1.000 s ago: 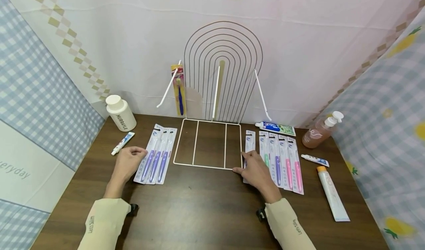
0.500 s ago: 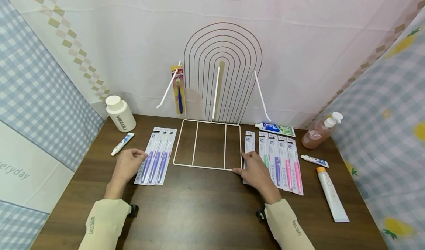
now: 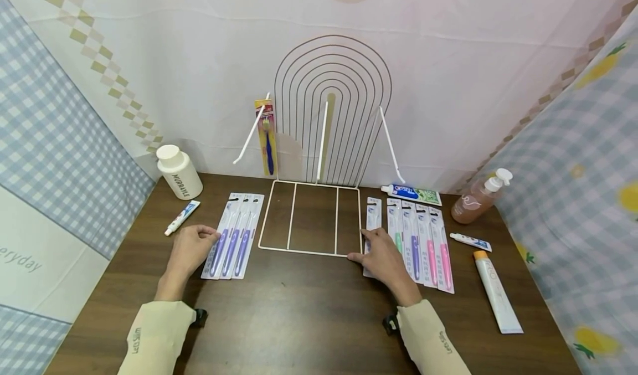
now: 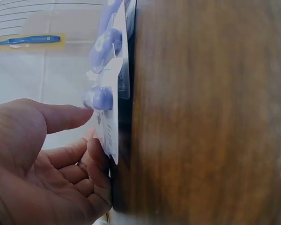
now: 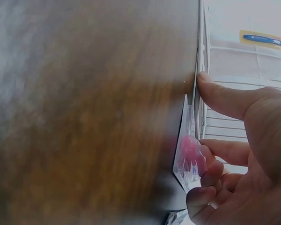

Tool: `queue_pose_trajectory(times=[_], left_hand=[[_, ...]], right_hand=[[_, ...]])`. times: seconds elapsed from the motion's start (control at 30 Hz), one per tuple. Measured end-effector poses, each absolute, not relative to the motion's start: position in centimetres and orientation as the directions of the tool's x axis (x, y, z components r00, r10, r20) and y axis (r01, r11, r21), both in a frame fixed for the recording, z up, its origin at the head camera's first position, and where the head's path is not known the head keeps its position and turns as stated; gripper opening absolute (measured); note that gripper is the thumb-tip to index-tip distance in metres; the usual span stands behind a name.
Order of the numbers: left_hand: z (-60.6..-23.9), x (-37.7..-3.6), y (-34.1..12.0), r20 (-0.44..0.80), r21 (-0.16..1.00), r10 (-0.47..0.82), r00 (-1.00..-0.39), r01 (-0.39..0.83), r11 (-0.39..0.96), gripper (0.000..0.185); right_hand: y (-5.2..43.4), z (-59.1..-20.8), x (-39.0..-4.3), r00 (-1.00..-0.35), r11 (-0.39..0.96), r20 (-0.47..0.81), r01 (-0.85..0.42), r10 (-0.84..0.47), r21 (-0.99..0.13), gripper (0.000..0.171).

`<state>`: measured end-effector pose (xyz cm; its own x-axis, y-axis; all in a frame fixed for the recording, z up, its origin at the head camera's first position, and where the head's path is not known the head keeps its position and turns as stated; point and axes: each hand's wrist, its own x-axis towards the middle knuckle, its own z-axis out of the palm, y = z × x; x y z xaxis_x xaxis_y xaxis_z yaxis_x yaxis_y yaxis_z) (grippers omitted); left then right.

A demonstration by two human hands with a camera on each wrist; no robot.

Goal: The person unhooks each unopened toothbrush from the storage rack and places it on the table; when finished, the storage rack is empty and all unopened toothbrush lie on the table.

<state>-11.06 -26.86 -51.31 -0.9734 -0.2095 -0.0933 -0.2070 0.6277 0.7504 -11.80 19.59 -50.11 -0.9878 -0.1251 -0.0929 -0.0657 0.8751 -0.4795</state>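
Note:
Three packaged toothbrushes with purple handles lie side by side left of the white wire rack (image 3: pixel 303 251). My left hand (image 3: pixel 189 253) pinches the left edge of the outermost toothbrush pack (image 3: pixel 219 250); in the left wrist view the thumb is by its purple handle (image 4: pixel 99 98), fingers at the card's edge. At the rack's front right corner my right hand (image 3: pixel 386 258) rests with thumb and index finger apart, touching the base wires. It partly covers another toothbrush pack (image 3: pixel 373 211). Several more packs, including a pink toothbrush (image 3: pixel 445 264), lie to its right.
A yellow-carded toothbrush (image 3: pixel 266 142) hangs at the rack's left hook (image 3: pixel 248 135). Around the table stand or lie a white bottle (image 3: pixel 180 174), a small tube (image 3: pixel 182 217), a blue-green toothpaste tube (image 3: pixel 413 194), a pump bottle (image 3: pixel 478 200) and an orange-capped tube (image 3: pixel 498 294).
The leftmost purple toothbrush pack has slid slightly toward me, its top coming level with the two beside it. My right hand has stayed at the rack's corner.

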Motion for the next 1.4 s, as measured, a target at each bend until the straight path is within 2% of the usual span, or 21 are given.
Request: queue_pose_trajectory(times=[0.2,0.4,0.6,0.83,1.07,1.4], left_hand=[[-51.6,-11.1,-27.0,-0.082,0.762,-0.198,-0.977,-0.190,0.619,0.026],[-54.0,-12.1,-28.1,-0.048,0.754,-0.189,-0.981,-0.160,0.637,0.027],[-53.9,-12.4,-28.0,-0.004,0.771,-0.205,-0.979,-0.133,0.623,0.024],[-48.6,-12.5,-24.5,0.091,0.809,-0.232,-0.968,-0.064,0.584,0.026],[-45.8,-16.5,-21.0,0.189,0.882,-0.254,-0.949,0.050,0.470,0.026],[-42.6,-21.5,-17.8,0.224,0.917,-0.274,-0.935,0.107,0.384,0.030]], right_hand=[[19.8,-50.6,-11.9,-0.989,0.857,-0.056,-0.088,-0.134,-0.507,0.084],[20.4,-51.8,-12.3,-0.987,0.850,-0.002,-0.135,-0.158,-0.510,0.085],[20.3,-50.7,-11.9,-0.989,0.850,-0.044,-0.100,-0.143,-0.517,0.085],[19.9,-50.3,-11.7,-0.988,0.864,-0.090,-0.061,-0.122,-0.500,0.084],[19.9,-50.4,-11.6,-0.991,0.848,-0.061,-0.069,-0.118,-0.526,0.084],[19.7,-50.3,-11.6,-0.990,0.857,-0.081,-0.055,-0.112,-0.512,0.084]])
